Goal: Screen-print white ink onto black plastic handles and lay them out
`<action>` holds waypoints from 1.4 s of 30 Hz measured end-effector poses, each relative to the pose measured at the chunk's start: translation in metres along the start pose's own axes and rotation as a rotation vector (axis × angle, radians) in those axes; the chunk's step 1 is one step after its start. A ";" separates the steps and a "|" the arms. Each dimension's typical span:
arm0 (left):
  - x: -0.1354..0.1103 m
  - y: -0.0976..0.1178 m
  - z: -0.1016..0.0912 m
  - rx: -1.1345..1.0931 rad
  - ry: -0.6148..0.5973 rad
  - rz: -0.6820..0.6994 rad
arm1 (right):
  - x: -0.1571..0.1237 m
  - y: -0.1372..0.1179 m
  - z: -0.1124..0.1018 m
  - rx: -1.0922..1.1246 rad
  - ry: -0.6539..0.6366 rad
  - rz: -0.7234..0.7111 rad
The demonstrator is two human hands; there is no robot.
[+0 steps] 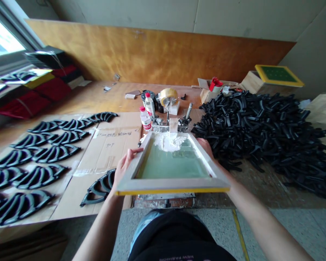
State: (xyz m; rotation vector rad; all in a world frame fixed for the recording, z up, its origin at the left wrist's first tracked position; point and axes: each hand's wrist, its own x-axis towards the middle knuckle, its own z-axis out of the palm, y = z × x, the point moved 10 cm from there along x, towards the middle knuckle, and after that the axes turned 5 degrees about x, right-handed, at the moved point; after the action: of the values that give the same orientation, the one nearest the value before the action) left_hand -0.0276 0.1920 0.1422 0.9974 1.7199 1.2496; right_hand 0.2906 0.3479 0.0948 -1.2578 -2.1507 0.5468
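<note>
Wooden screen-printing frame [171, 186] is held in both hands directly in front of the wearer, yellow-edged near rail raised and tilted up toward the camera, far rail beside the metal hinge clamp [168, 125]. Its green-tinted mesh [171, 165] is wet-looking, with a thick white ink mass [167, 142] smeared against the far rail and a paler rectangular patch right of centre. Left hand [125, 168] is closed on the left rail, thumb and fingers curled around the wood. Right hand [206, 148] is at the right rail, cupped against it; its fingers are partly hidden behind the frame, but the grip appears closed. Left of the frame, a single black moulded piece [99, 188] lies on the cardboard sheet [108, 154], just beside the left wrist, with rows of similar black pieces [35, 163] farther left. On the right, a heaped pile of black pieces [255, 134] comes near the right forearm and frame corner. Beyond the clamp stand a plastic bottle [145, 119] and a tape roll [168, 96], well apart from the hands.
</note>
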 end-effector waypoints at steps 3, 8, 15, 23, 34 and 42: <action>-0.017 -0.059 0.009 0.076 -0.115 -0.145 | 0.030 -0.004 -0.032 -0.052 0.178 0.008; -0.017 -0.130 0.027 0.098 -0.134 -0.231 | 0.076 -0.076 0.029 -0.160 -0.026 -0.212; -0.009 -0.149 0.029 0.195 -0.112 -0.187 | 0.027 -0.101 0.086 -0.296 -0.377 -0.362; -0.011 -0.150 0.029 0.153 -0.089 -0.181 | 0.004 -0.125 0.074 -0.121 -0.512 -0.549; -0.021 -0.120 0.028 0.092 -0.126 -0.261 | 0.029 -0.115 0.065 -0.055 -0.364 -0.408; -0.009 -0.049 0.009 -0.108 -0.101 -0.264 | 0.110 -0.057 -0.028 -0.176 0.061 -0.072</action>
State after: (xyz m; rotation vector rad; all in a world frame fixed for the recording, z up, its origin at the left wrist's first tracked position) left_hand -0.0234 0.1765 0.0944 0.7309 1.6277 1.0897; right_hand 0.2301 0.4193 0.1802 -1.2662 -2.2219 0.2908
